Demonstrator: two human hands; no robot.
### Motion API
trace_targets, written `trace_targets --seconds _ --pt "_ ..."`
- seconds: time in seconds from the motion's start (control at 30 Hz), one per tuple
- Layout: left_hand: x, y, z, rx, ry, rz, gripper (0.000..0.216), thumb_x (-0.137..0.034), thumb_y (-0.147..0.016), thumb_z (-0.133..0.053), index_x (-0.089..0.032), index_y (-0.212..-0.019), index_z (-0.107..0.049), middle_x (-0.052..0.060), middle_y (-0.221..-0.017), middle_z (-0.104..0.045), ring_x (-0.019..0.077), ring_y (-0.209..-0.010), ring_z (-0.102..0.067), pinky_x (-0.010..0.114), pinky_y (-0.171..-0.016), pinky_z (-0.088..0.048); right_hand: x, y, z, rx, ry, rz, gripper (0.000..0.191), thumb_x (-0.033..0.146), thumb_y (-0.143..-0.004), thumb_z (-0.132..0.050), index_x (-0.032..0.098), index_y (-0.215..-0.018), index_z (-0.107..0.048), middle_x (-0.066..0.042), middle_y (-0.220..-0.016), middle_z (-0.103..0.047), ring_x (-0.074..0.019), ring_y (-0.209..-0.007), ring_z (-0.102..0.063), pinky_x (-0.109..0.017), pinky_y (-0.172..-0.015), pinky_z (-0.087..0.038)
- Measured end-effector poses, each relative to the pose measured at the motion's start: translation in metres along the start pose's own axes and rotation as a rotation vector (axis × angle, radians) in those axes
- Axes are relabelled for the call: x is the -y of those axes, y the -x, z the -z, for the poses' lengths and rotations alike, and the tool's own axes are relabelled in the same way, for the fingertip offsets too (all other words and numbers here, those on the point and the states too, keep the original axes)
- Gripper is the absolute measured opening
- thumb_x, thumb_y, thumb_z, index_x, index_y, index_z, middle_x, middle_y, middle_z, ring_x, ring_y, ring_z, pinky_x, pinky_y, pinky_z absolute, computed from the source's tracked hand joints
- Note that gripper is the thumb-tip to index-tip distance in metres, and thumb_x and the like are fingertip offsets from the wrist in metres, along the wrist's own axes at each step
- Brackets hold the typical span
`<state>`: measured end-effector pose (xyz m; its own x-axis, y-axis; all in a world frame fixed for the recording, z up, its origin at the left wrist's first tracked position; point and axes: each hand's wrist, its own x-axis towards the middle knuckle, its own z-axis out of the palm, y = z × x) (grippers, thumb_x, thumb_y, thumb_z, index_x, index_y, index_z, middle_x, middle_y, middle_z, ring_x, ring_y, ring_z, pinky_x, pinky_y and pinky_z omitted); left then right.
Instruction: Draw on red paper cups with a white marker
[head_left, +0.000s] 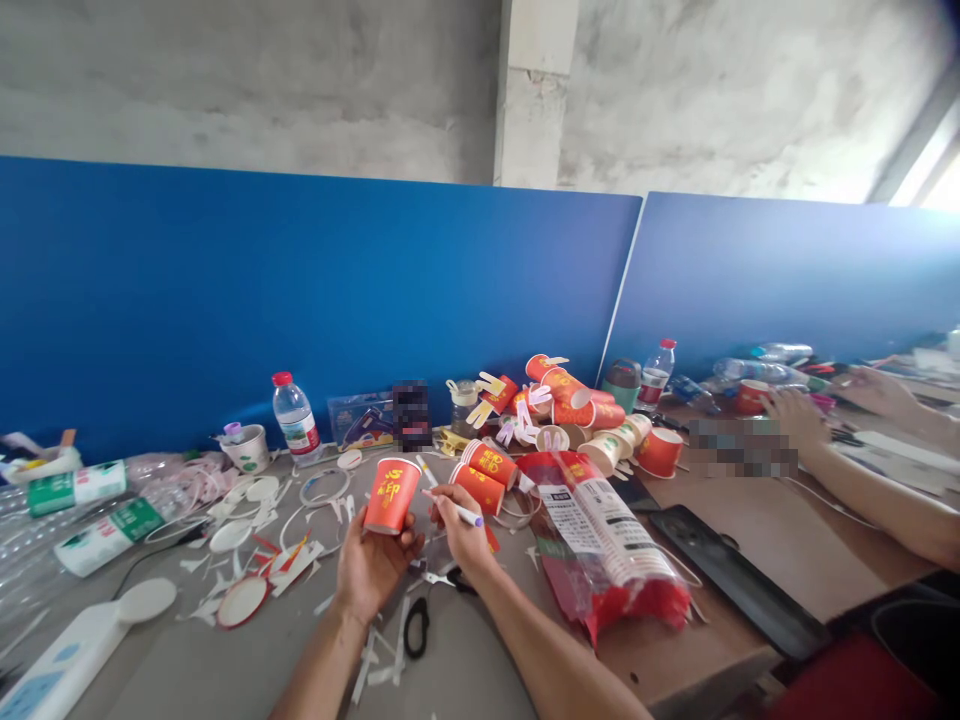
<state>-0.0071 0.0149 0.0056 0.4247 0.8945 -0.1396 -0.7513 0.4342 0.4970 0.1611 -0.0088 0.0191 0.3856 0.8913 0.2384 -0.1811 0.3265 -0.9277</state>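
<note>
Scissors point(416, 627) lie at lower centre among paper scraps. Just above, the left hand point(373, 565) is closed round the base of a red cup point(391, 493), upright at centre frame. The right hand point(463, 537) pinches a pen point(454, 508), its tip just beside the cup. This looks like a marking step, which calls for a steady cup and the tip brought to its wall. Farther back, a cup pile point(570, 400) and a bottle point(296, 415) stand before the blue partition point(225, 300).
</note>
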Motion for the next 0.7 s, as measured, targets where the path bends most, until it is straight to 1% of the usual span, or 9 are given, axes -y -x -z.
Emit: trace_targets --seconds 0.07,0.17,0.3,0.37,0.43,0.53,0.63,0.7 --pt "0.0 0.001 0.0 0.006 -0.004 0.009 0.023 -0.034 -0.102 -0.073 -0.015 -0.097 -0.083 0.016 -0.087 -0.088 0.0259 -0.063 -0.08 0.046 -0.079 -0.076 -0.004 -0.003 0.0 -0.065 -0.027 0.013 0.043 0.07 -0.08 -0.086 0.028 -0.088 -0.079 -0.001 -0.064 -0.068 -0.0202 -0.056 -0.054 -0.034 -0.054 -0.043" --pt "0.001 0.001 -0.001 0.019 -0.017 0.018 0.024 -0.037 -0.102 -0.076 -0.015 -0.097 -0.083 0.015 -0.085 -0.088 0.0252 -0.063 -0.078 0.047 -0.08 -0.075 -0.008 -0.005 -0.001 -0.095 -0.07 0.026 0.051 0.076 -0.08 -0.088 0.027 -0.095 -0.081 -0.002 -0.071 -0.072 -0.021 -0.059 -0.059 -0.035 -0.057 -0.05" --pt "0.007 0.004 -0.003 0.059 -0.072 0.071 0.029 -0.042 -0.102 -0.08 -0.014 -0.1 -0.085 0.014 -0.085 -0.088 0.0232 -0.062 -0.077 0.042 -0.078 -0.073 -0.012 -0.006 -0.002 -0.037 -0.119 0.014 0.054 0.08 -0.077 -0.092 0.029 -0.092 -0.081 -0.003 -0.072 -0.071 -0.0227 -0.063 -0.062 -0.038 -0.062 -0.055" --pt "0.01 0.005 -0.004 0.08 -0.114 0.111 0.03 -0.044 -0.103 -0.08 -0.014 -0.102 -0.085 0.014 -0.087 -0.09 0.0234 -0.064 -0.078 0.042 -0.08 -0.073 -0.013 -0.007 -0.002 -0.012 -0.154 -0.01 0.053 0.078 -0.074 -0.096 0.029 -0.088 -0.08 -0.003 -0.073 -0.072 -0.0234 -0.066 -0.062 -0.039 -0.063 -0.056" --pt "0.012 0.006 -0.005 0.089 -0.156 0.152 0.031 -0.044 -0.104 -0.079 -0.014 -0.106 -0.085 0.015 -0.091 -0.091 0.0244 -0.067 -0.081 0.042 -0.081 -0.073 -0.014 -0.007 -0.001 -0.015 -0.188 -0.044 0.052 0.075 -0.073 -0.097 0.029 -0.086 -0.079 -0.004 -0.075 -0.074 -0.0239 -0.069 -0.063 -0.038 -0.064 -0.056" --pt "0.013 0.004 -0.006 0.061 -0.2 0.188 0.027 -0.04 -0.104 -0.078 -0.013 -0.108 -0.084 0.016 -0.096 -0.093 0.0262 -0.071 -0.084 0.043 -0.084 -0.073 -0.014 -0.006 0.0 -0.029 -0.237 -0.088 0.049 0.073 -0.075 -0.096 0.029 -0.089 -0.079 -0.003 -0.076 -0.074 -0.0246 -0.071 -0.064 -0.038 -0.066 -0.055" --pt "0.014 0.0 -0.006 0.001 -0.237 0.173 0.024 -0.036 -0.105 -0.076 -0.013 -0.106 -0.083 0.014 -0.091 -0.091 0.0269 -0.071 -0.085 0.044 -0.086 -0.073 -0.014 -0.005 0.0 -0.031 -0.27 -0.103 0.051 0.074 -0.075 -0.096 0.03 -0.09 -0.078 -0.001 -0.076 -0.073 -0.0254 -0.073 -0.065 -0.038 -0.069 -0.056" --pt "0.018 -0.002 -0.003 -0.043 -0.28 0.15 0.024 -0.036 -0.104 -0.078 -0.013 -0.105 -0.082 0.013 -0.089 -0.09 0.0275 -0.07 -0.084 0.045 -0.088 -0.073 -0.015 -0.005 0.0 -0.044 -0.268 -0.12 0.054 0.076 -0.072 -0.098 0.029 -0.091 -0.078 0.0 -0.076 -0.073 -0.0251 -0.074 -0.066 -0.038 -0.071 -0.056"
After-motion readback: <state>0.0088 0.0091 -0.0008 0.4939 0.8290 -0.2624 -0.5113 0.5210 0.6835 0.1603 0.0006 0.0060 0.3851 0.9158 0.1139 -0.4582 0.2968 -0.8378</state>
